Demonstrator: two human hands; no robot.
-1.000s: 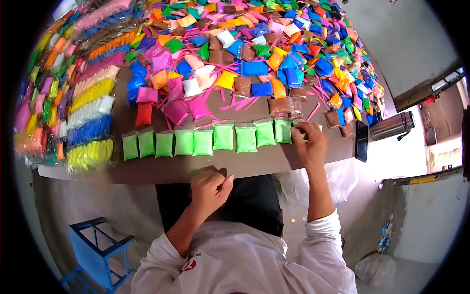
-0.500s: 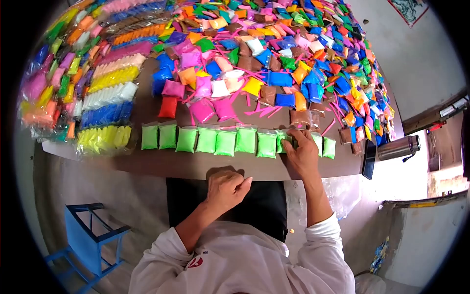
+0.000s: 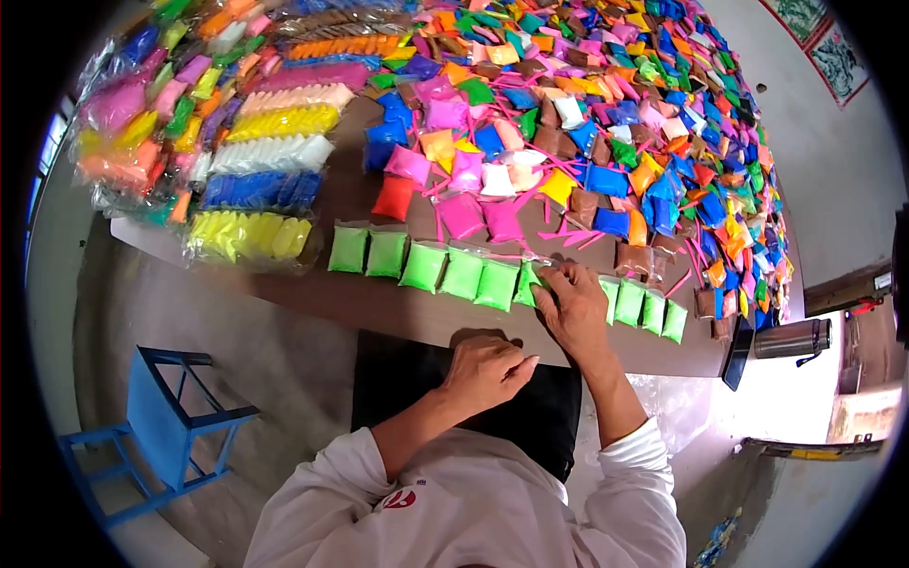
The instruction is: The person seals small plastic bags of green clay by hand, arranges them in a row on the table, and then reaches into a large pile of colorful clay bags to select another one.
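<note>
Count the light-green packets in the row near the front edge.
10 light-green packets show: six from the row's left end up to the right hand, and four just beyond it on the right. The hand partly covers its neighbours and may hide more.

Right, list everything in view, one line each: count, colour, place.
Green packets: at least ten, green, row along table's near side
Loose packets: uncountable, mixed colours, table's far side and right
Bagged packets: several rows, mixed colours, table's left
Pink strips: many, pink, among loose packets
Table: one, brown, under packets
Phone: one, dark, table's right edge
Flask: one, silver, beside the phone
Stool: one, blue, floor at left
Wall pictures: two, red-bordered, upper right
Clear plastic: count unclear, below table, right
Shirt: one, white, bottom centre
Trousers: one pair, black, below table
Left hand: one, bare, table's near edge
Right hand: one, bare, over green row
</note>
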